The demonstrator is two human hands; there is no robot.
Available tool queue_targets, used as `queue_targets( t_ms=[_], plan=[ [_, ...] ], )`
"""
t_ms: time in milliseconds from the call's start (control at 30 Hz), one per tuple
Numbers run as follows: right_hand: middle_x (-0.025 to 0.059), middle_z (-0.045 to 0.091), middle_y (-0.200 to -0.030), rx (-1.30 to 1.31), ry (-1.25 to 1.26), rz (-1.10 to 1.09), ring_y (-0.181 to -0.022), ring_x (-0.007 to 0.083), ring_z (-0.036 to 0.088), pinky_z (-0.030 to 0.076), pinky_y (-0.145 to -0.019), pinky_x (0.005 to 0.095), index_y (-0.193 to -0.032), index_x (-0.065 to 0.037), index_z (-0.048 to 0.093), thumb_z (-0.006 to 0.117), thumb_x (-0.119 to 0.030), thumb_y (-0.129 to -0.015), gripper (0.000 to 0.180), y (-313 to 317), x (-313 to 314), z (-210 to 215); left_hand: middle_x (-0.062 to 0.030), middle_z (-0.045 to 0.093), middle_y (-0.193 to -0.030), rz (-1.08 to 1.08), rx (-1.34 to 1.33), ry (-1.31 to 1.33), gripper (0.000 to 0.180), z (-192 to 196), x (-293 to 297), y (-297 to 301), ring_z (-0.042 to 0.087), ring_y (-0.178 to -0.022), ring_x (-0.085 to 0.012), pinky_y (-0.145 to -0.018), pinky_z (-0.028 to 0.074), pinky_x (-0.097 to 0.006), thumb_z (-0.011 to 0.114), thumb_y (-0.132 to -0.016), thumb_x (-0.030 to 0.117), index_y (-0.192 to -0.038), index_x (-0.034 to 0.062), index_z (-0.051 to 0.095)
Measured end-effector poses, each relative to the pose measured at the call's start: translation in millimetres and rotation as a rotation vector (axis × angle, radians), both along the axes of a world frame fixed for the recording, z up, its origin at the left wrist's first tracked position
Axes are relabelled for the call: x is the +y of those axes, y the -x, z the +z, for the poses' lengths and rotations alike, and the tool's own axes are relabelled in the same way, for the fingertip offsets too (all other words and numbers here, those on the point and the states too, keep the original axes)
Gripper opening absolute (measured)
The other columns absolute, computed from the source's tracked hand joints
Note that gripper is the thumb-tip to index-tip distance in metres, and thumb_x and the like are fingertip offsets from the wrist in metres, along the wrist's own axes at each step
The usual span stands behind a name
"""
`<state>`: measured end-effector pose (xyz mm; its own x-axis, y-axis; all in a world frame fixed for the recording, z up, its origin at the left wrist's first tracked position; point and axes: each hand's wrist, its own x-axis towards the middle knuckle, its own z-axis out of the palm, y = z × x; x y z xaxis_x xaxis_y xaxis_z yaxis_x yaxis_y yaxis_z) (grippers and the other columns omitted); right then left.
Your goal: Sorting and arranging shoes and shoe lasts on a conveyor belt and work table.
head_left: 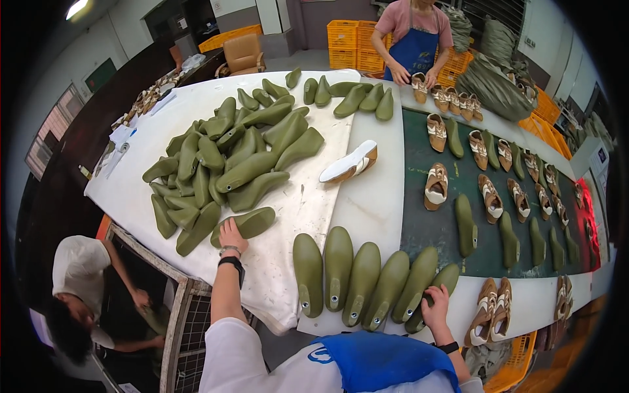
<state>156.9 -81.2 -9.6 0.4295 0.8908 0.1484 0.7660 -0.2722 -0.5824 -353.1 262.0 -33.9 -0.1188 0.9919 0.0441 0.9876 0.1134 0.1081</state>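
My left hand (233, 237) grips the end of a green shoe last (257, 223) at the near edge of a big heap of lasts (226, 147) on the white-covered table. With its fingers curled on the side of another last (447, 278), my right hand (436, 309) holds the rightmost of a row at the table's near edge. Several more lasts (339, 262) lie side by side in that row, toes away from me. A brown and white shoe (350, 162) rests on its side beyond them, sole partly toward me.
On the right, a dark green conveyor belt (426, 226) carries brown sneakers (436, 186) and lasts. A pair of sneakers (483, 313) stands beside my right hand. Across the table a person (416, 39) handles shoes; another (85, 288) bends at lower left near a wire-mesh cart (187, 327).
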Motion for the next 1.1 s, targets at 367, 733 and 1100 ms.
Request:
queue_targets(
  t_ms=[367,733,1100],
  plan=[
    [0.0105,0.059,-0.103,-0.019,-0.003,-0.040,-0.115,0.0404,0.042,0.032,-0.099,0.0460,-0.088,-0.006,0.060,0.064,-0.008,-0.067,0.022,2.1,3.0,-4.6,-0.0243,0.053,-0.111,-0.410,-0.630,-0.077,0.074,37.9,-119.8,-81.2,0.053,-0.097,-0.0392,-0.083,0.046,-0.041,0.073,-0.067,0.025,-0.126,-0.0006,0.036],
    [0.0092,0.059,-0.108,-0.005,-0.010,-0.080,-0.118,0.0379,0.039,0.031,-0.099,0.0469,-0.087,-0.008,0.064,0.065,-0.012,-0.068,0.019,-1.9,1.1,-11.2,-0.0152,0.057,-0.105,-0.136,-1.110,0.192,0.074,30.5,-115.7,-105.7,0.058,-0.095,-0.0277,-0.084,0.048,-0.036,0.073,-0.059,0.009,-0.122,0.0039,0.036],
    [0.0076,0.058,-0.108,0.055,-0.008,-0.112,-0.120,0.0368,0.038,0.027,-0.100,0.0534,-0.086,-0.009,0.064,0.064,-0.014,-0.069,0.018,4.2,-2.4,-5.6,-0.0211,0.056,-0.104,-0.918,-0.257,0.370,0.085,81.7,-39.0,-337.9,0.055,-0.098,-0.0376,-0.085,0.045,-0.044,0.071,-0.060,0.034,-0.134,0.0174,0.033]
  ],
)
